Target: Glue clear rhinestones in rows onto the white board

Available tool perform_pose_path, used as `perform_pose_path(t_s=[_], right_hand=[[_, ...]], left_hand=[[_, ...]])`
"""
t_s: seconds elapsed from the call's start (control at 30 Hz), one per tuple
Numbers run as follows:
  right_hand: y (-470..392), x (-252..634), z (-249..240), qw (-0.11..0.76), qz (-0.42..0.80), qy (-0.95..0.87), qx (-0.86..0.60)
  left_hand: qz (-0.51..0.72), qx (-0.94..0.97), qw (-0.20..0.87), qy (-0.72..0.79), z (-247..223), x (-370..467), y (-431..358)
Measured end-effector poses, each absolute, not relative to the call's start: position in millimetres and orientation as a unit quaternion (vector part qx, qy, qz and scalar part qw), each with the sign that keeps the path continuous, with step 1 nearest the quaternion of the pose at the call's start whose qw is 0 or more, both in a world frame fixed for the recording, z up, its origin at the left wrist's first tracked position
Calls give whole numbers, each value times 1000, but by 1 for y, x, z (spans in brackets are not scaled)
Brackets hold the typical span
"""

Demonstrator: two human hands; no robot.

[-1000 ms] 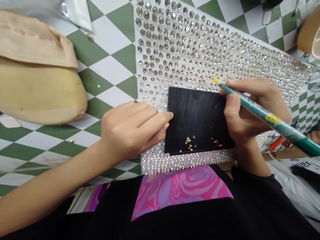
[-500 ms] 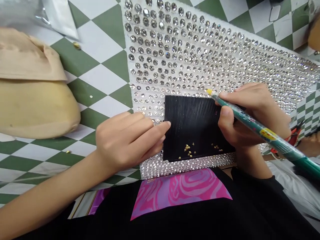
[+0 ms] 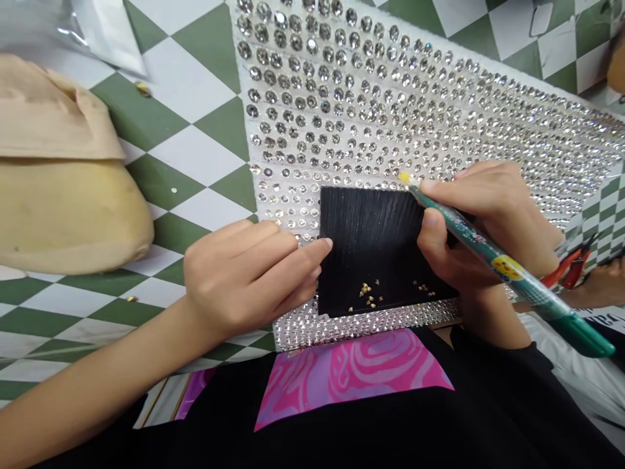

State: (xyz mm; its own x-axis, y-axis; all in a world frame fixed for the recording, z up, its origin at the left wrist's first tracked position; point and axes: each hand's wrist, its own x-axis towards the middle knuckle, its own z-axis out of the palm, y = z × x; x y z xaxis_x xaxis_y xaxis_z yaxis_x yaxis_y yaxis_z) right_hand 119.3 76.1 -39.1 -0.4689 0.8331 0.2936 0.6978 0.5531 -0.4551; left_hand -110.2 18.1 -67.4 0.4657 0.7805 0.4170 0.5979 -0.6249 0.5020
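Note:
My left hand (image 3: 249, 273) is closed in a pinch on the left edge of a black ridged tray (image 3: 366, 241). Several small gold-backed rhinestones (image 3: 366, 288) lie loose along the tray's lower side. My right hand (image 3: 488, 215) grips a green pen (image 3: 532, 293) with a yellow tip. That tip is over a row of stones on a white sheet (image 3: 247, 124) just above the tray's upper edge; whether it touches them I cannot tell. Rows of clear round rhinestones (image 3: 325, 106) cover the sheet, which lies partly under the tray.
A beige rounded object with a cloth flap (image 3: 73, 208) sits at the left on the green-and-white checked surface (image 3: 190, 156). Behind it is a clear plastic bag (image 3: 97, 32). Red-handled pliers (image 3: 569, 270) lie at the right, near another person's hand (image 3: 605, 283).
The pen tip has shifted slightly left along the row, and the pen's rear end has moved left with my right hand. My left hand still pinches the tray's edge.

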Motion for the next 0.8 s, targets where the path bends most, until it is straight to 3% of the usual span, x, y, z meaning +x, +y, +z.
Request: perform_pose_path(t_s=[0.43, 0.53, 0.63, 0.8], right_hand=[[78, 131, -31, 217, 230, -824, -471], [77, 133, -34, 304, 248, -784, -481], [74, 131, -44, 425, 192, -737, -490], [76, 125, -46, 509, 151, -677, -510]], left_hand=[[314, 847, 147, 403, -67, -113, 19], [297, 851, 142, 408, -67, -112, 19], [296, 847, 123, 423, -66, -109, 15], [361, 755, 165, 522, -55, -113, 11]])
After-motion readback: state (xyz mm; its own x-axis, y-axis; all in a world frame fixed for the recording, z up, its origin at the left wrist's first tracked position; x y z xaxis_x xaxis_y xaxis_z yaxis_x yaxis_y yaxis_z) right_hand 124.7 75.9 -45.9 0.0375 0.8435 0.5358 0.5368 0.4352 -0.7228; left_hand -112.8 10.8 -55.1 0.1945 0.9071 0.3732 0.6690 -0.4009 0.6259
